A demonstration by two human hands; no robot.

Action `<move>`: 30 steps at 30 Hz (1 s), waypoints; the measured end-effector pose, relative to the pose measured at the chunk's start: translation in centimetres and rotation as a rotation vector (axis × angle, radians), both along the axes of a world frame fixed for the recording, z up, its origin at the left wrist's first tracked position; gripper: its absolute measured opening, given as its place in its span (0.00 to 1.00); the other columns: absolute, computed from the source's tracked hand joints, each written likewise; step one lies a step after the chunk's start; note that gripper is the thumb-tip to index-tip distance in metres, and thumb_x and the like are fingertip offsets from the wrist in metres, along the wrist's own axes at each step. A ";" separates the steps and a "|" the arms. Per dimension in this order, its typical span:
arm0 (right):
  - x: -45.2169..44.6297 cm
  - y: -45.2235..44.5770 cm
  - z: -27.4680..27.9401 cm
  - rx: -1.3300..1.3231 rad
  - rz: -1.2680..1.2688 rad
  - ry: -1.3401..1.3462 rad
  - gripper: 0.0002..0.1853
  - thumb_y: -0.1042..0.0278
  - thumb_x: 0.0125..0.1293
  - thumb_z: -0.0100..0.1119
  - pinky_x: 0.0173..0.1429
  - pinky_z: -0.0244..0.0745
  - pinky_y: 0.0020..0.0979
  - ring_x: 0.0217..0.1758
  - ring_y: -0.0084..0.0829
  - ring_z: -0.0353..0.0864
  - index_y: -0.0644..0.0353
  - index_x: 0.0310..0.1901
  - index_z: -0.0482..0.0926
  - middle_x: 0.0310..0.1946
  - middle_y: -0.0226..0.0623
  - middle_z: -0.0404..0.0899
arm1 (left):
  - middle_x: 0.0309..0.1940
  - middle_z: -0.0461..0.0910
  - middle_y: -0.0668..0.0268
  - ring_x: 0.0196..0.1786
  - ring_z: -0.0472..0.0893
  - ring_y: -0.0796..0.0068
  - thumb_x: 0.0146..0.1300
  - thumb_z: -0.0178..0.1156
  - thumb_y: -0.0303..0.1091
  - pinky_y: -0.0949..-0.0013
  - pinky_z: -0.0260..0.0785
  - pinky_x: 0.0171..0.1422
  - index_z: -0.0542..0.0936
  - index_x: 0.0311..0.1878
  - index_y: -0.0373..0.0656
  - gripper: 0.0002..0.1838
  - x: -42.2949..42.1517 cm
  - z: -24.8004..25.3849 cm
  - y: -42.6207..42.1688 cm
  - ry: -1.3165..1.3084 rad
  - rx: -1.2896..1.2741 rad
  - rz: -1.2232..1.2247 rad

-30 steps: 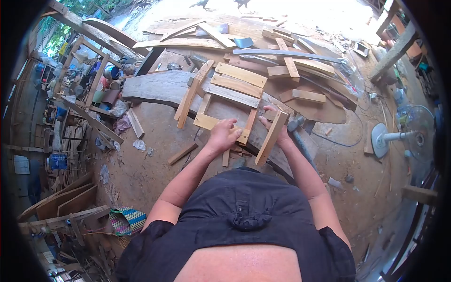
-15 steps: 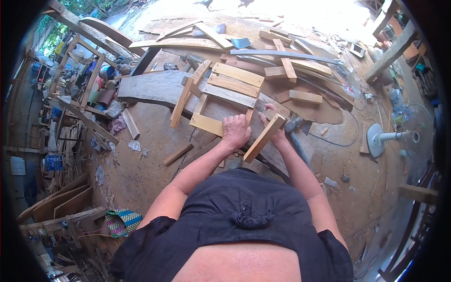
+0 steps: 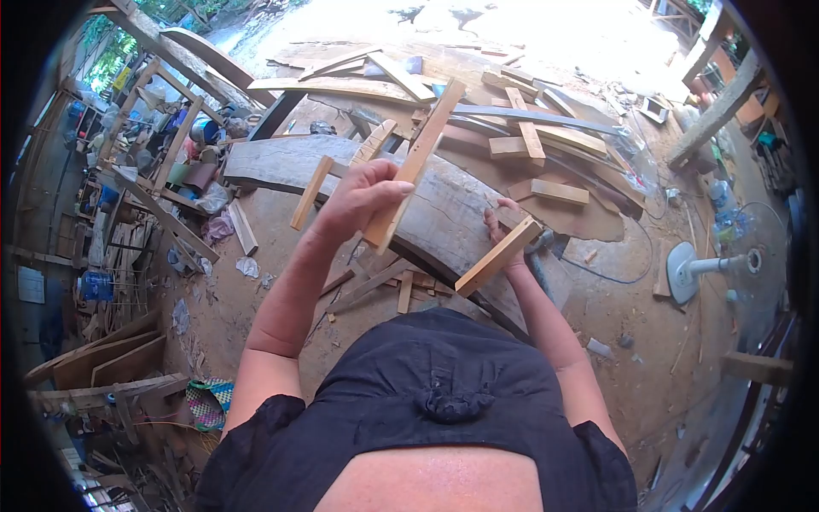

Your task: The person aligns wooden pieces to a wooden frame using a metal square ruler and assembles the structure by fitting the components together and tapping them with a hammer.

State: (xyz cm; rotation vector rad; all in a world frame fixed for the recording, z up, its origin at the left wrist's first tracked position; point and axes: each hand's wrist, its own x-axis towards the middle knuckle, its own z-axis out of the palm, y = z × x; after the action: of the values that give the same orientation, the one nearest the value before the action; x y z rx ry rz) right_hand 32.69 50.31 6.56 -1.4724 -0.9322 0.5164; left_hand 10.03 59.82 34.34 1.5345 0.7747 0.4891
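My left hand (image 3: 371,198) is closed on a slatted wooden frame (image 3: 416,162), tipped up so that mostly its long edge faces me. The frame is above a thick, weathered plank (image 3: 452,205). My right hand (image 3: 505,229) is at the plank's right part, fingers curled around a wooden leg piece (image 3: 499,256). That piece's pale bar slants in front of the hand and partly hides the grip. Left of the frame, another wooden leg piece (image 3: 312,193) rests on the plank, one part reaching behind my left hand.
Loose boards (image 3: 563,124) lie piled beyond the plank. A short wood block (image 3: 560,191) sits right of it. A white fan (image 3: 682,271) lies on the right, near a cable (image 3: 610,277). Cluttered shelves (image 3: 183,141) stand left. Wood offcuts (image 3: 405,292) are on the ground before me.
The slatted frame has been raised off the plank and turned edge-on by my left hand, which moved up and left. My right hand and its leg piece shifted slightly right.
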 end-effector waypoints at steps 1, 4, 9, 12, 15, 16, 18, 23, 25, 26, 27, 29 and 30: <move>0.0 -0.1 0.1 0.001 -0.009 -0.059 0.20 0.62 0.64 0.63 0.47 0.68 0.29 0.42 0.28 0.73 0.58 0.53 0.68 0.37 0.34 0.73 | 0.28 0.77 0.70 0.29 0.74 0.85 0.59 0.62 0.43 0.78 0.67 0.32 0.79 0.39 0.37 0.17 -0.5 1.0 0.0 -0.002 0.003 0.003; -0.1 0.0 0.2 0.014 -0.016 -0.072 0.19 0.61 0.66 0.61 0.35 0.70 0.21 0.32 0.19 0.75 0.56 0.53 0.66 0.29 0.27 0.73 | 0.29 0.76 0.72 0.28 0.73 0.87 0.59 0.62 0.41 0.81 0.66 0.33 0.79 0.43 0.36 0.17 -1.2 2.2 0.1 -0.029 -0.135 -0.097; -0.3 -0.4 1.4 0.048 -0.061 -0.041 0.19 0.59 0.66 0.60 0.34 0.71 0.21 0.33 0.21 0.78 0.56 0.53 0.66 0.33 0.29 0.72 | 0.29 0.76 0.71 0.30 0.74 0.86 0.60 0.61 0.40 0.81 0.66 0.34 0.79 0.43 0.36 0.16 -0.8 0.1 -0.5 -0.037 -0.210 -0.172; -1.1 -1.1 4.5 0.157 -0.018 0.352 0.20 0.54 0.66 0.60 0.35 0.73 0.22 0.36 0.23 0.80 0.55 0.53 0.68 0.34 0.29 0.72 | 0.30 0.76 0.72 0.33 0.73 0.87 0.60 0.61 0.38 0.81 0.66 0.39 0.79 0.42 0.36 0.14 -0.7 -1.4 -1.0 -0.010 -0.242 -0.197; 0.5 -1.8 4.3 0.111 -0.063 0.125 0.19 0.55 0.67 0.59 0.36 0.74 0.23 0.38 0.23 0.80 0.54 0.53 0.68 0.34 0.30 0.74 | 0.30 0.76 0.73 0.32 0.73 0.87 0.60 0.62 0.38 0.81 0.66 0.38 0.79 0.42 0.37 0.14 -1.2 -2.4 -1.2 -0.047 -0.257 -0.172; 0.9 -2.0 5.7 0.142 -0.087 0.015 0.16 0.57 0.66 0.61 0.36 0.73 0.23 0.37 0.21 0.79 0.56 0.48 0.71 0.34 0.30 0.76 | 0.31 0.76 0.73 0.32 0.74 0.86 0.60 0.62 0.39 0.81 0.66 0.39 0.79 0.44 0.37 0.15 -1.4 -2.3 -1.2 -0.053 -0.275 -0.173; 1.8 -2.4 9.6 0.140 -0.005 -0.044 0.14 0.58 0.65 0.62 0.36 0.73 0.23 0.36 0.21 0.78 0.57 0.45 0.73 0.33 0.30 0.76 | 0.31 0.76 0.73 0.33 0.74 0.86 0.60 0.62 0.39 0.81 0.67 0.39 0.79 0.45 0.37 0.16 -1.9 -2.4 -1.0 -0.057 -0.302 -0.141; 2.2 -2.8 22.2 -0.010 0.324 -0.046 0.14 0.61 0.62 0.66 0.38 0.72 0.25 0.33 0.20 0.75 0.61 0.40 0.75 0.27 0.28 0.75 | 0.32 0.76 0.71 0.31 0.76 0.84 0.62 0.59 0.43 0.79 0.71 0.35 0.78 0.47 0.36 0.19 -2.5 -2.9 -0.4 -0.099 -0.311 -0.100; 1.7 -1.9 25.8 -0.001 0.451 -0.008 0.17 0.62 0.59 0.68 0.35 0.73 0.25 0.29 0.21 0.76 0.63 0.39 0.72 0.26 0.31 0.76 | 0.31 0.76 0.69 0.28 0.78 0.81 0.65 0.55 0.45 0.78 0.73 0.32 0.77 0.49 0.36 0.21 -2.9 -4.0 0.4 -0.130 -0.291 -0.078; 1.5 -1.4 27.8 -0.057 0.491 -0.138 0.18 0.61 0.59 0.68 0.35 0.73 0.25 0.29 0.21 0.76 0.64 0.41 0.73 0.26 0.31 0.76 | 0.31 0.76 0.69 0.28 0.78 0.81 0.65 0.55 0.45 0.78 0.73 0.32 0.77 0.49 0.36 0.21 -3.0 -4.5 0.7 -0.140 -0.288 -0.074; 1.4 -0.7 29.2 -0.113 0.528 -0.267 0.19 0.61 0.58 0.68 0.34 0.73 0.25 0.28 0.21 0.76 0.64 0.43 0.73 0.26 0.31 0.76 | 0.31 0.77 0.66 0.26 0.78 0.80 0.66 0.53 0.46 0.78 0.73 0.30 0.77 0.49 0.35 0.21 -3.2 -5.0 1.0 -0.147 -0.253 -0.100; 1.2 1.1 30.0 -0.158 0.609 -0.265 0.20 0.61 0.58 0.68 0.33 0.72 0.24 0.27 0.21 0.75 0.64 0.45 0.74 0.26 0.31 0.75 | 0.31 0.77 0.64 0.24 0.79 0.79 0.67 0.51 0.46 0.77 0.73 0.29 0.77 0.49 0.35 0.21 -3.4 -5.9 1.6 -0.160 -0.214 -0.125; 1.0 1.8 30.4 -0.206 0.685 -0.254 0.22 0.60 0.58 0.68 0.32 0.72 0.23 0.27 0.20 0.75 0.64 0.48 0.75 0.26 0.30 0.75 | 0.31 0.78 0.62 0.27 0.79 0.78 0.68 0.50 0.45 0.75 0.73 0.32 0.77 0.47 0.35 0.21 -3.5 -6.3 2.0 -0.128 -0.241 -0.144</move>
State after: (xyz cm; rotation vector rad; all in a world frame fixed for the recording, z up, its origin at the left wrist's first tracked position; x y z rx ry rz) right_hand 33.69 52.13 36.98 -1.3973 -1.6412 0.9573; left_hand 6.56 61.87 28.03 1.3105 0.5962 0.3693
